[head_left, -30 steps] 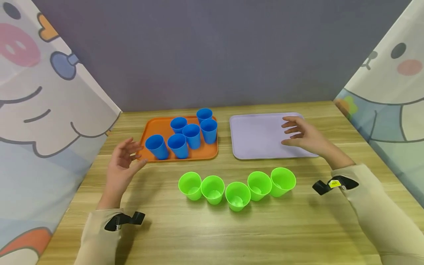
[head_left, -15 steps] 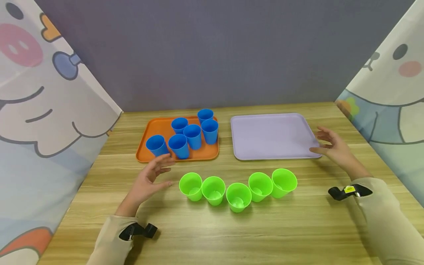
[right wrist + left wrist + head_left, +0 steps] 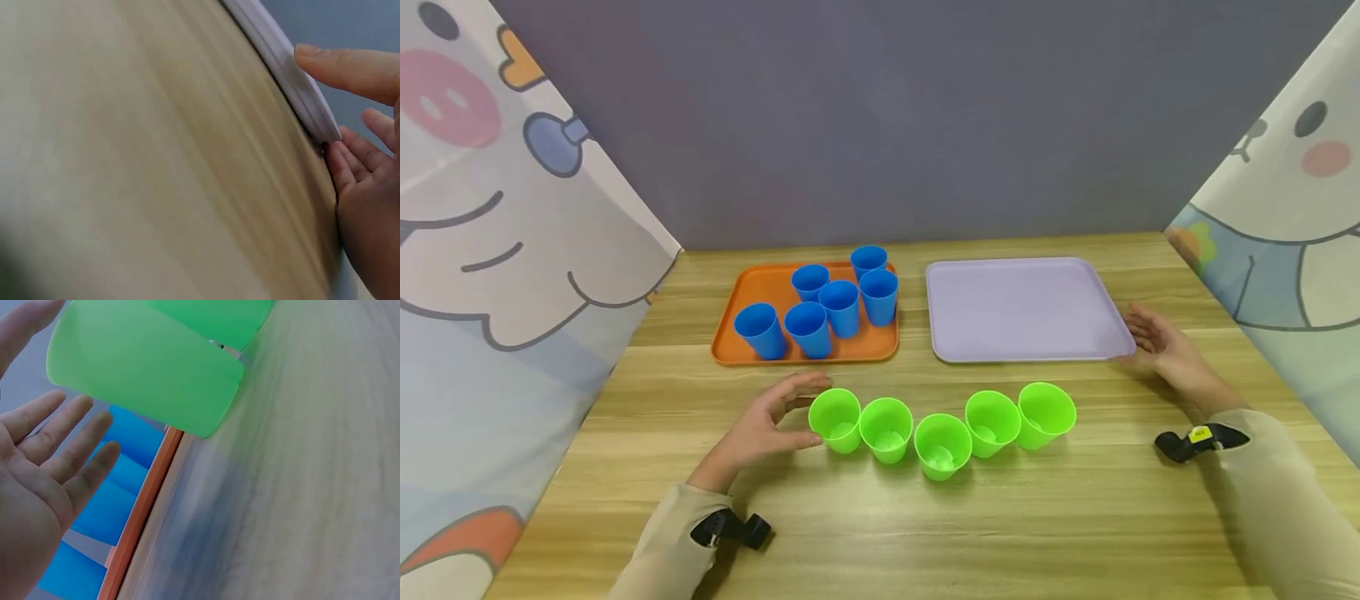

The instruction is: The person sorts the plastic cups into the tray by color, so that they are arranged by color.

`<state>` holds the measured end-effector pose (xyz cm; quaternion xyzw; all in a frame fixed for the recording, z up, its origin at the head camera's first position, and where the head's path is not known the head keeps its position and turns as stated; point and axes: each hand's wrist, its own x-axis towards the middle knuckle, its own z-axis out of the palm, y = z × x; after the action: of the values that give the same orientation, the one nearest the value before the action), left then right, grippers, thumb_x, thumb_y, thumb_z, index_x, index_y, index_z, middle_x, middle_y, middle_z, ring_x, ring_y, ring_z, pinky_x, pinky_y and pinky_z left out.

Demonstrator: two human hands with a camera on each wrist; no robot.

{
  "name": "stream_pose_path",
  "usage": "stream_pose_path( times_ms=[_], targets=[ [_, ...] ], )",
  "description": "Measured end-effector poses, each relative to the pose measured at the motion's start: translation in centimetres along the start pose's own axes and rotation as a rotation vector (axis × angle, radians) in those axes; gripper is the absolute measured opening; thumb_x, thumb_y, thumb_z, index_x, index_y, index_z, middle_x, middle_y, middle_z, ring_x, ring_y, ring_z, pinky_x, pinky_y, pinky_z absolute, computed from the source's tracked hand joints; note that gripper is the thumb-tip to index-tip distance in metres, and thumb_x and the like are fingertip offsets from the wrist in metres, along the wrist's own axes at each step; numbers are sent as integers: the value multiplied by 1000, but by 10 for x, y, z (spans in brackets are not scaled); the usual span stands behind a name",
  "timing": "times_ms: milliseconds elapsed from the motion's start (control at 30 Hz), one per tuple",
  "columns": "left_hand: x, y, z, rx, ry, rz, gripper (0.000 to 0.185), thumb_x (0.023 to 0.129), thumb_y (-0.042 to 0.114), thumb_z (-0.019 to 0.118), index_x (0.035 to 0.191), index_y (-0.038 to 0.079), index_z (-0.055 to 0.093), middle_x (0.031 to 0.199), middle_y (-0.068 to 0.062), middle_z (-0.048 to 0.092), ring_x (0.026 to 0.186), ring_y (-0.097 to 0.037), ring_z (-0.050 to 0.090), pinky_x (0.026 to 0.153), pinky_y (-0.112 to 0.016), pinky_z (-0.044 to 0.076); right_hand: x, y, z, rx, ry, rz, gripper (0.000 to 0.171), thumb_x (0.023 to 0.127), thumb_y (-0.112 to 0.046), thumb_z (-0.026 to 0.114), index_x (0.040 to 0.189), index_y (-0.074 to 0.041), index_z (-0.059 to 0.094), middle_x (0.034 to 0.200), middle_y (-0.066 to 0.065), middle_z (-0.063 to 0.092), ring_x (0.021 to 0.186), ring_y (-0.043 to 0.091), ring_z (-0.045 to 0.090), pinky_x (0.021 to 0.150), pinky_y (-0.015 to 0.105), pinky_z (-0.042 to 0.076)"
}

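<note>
Several green cups stand in a curved row on the wooden table. My left hand is open, palm turned to the leftmost green cup, fingertips close to its rim; whether they touch is unclear. The left wrist view shows this hand spread beside that green cup. My right hand rests open against the front right corner of the empty lilac tray. In the right wrist view its thumb lies over the tray's rim and its fingers sit at the corner.
An orange tray at the back left carries several blue cups. Cartoon-printed cloth panels wall in both sides, and a grey wall closes the back. Bare table lies in front of the green row.
My left hand has come from beside the orange tray down and right to the leftmost green cup. My right hand has slid off the lilac tray's top to its front right corner.
</note>
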<state>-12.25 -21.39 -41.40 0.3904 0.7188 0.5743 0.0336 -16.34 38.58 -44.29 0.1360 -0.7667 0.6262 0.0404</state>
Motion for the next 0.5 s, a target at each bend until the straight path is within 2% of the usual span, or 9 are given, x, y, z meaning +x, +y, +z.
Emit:
stream_pose_path(
  times_ms=[100, 200, 367, 500],
  targets=[
    [1, 2, 2, 22, -12, -13, 68, 75, -12, 80, 137, -11, 49, 130, -26, 58, 121, -13, 56, 100, -28, 48, -2, 0, -1, -71, -23, 12, 88, 78, 26, 64, 151, 16, 14, 128, -15, 48, 114, -9, 49, 92, 6, 38],
    [2, 1, 3, 33, -24, -36, 65, 76, -9, 81, 134, -10, 52, 128, -24, 60, 119, -15, 57, 99, -29, 49, -3, -1, -2, -154, -21, 56, 90, 79, 23, 67, 150, 18, 12, 128, -19, 44, 112, -13, 47, 91, 6, 38],
    [3, 0, 3, 28, -35, -61, 62, 77, -7, 81, 133, -7, 54, 125, -22, 62, 115, -19, 60, 97, -30, 50, -4, 1, 0, -93, 18, 61, 89, 78, 26, 66, 150, 17, 16, 127, -19, 48, 111, -12, 50, 92, 5, 39],
    [2, -1, 3, 33, -33, -67, 61, 77, -7, 81, 132, -6, 55, 124, -21, 63, 112, -18, 61, 96, -29, 50, -4, 0, 1, -159, 33, 86, 86, 81, 19, 68, 152, 14, 19, 132, -16, 47, 111, -13, 48, 92, 5, 38]
  ],
)
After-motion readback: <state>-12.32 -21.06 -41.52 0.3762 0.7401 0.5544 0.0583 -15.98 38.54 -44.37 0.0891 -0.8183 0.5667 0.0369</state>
